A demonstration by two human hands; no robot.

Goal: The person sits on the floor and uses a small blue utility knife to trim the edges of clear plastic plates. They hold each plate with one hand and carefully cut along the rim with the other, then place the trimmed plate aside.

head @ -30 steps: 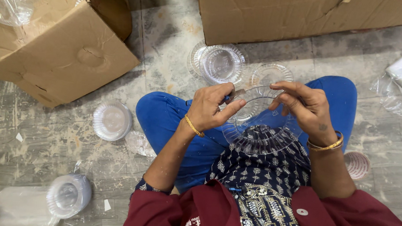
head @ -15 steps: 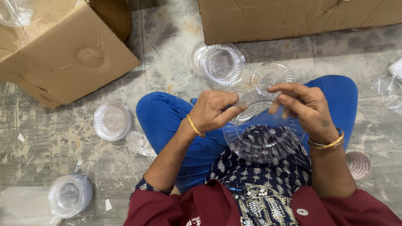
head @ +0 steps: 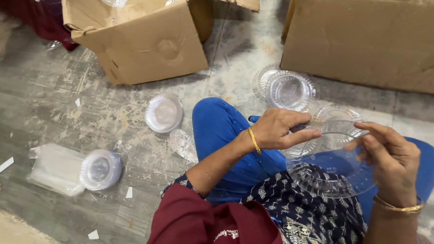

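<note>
A thin, clear, ribbed plastic plate (head: 332, 162) sits between both hands above the lap. The left hand (head: 279, 130) pinches its near rim; the right hand (head: 391, 154) curls around its far edge.

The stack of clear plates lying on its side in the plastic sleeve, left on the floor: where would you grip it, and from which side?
Probably around the middle of the sleeved plate stack, coming from above. It lies on its side on the floor, so its rounded flank faces up with open floor around it. The round end face offers only thin rims, and the loose plastic at the far end would likely slip.
</note>
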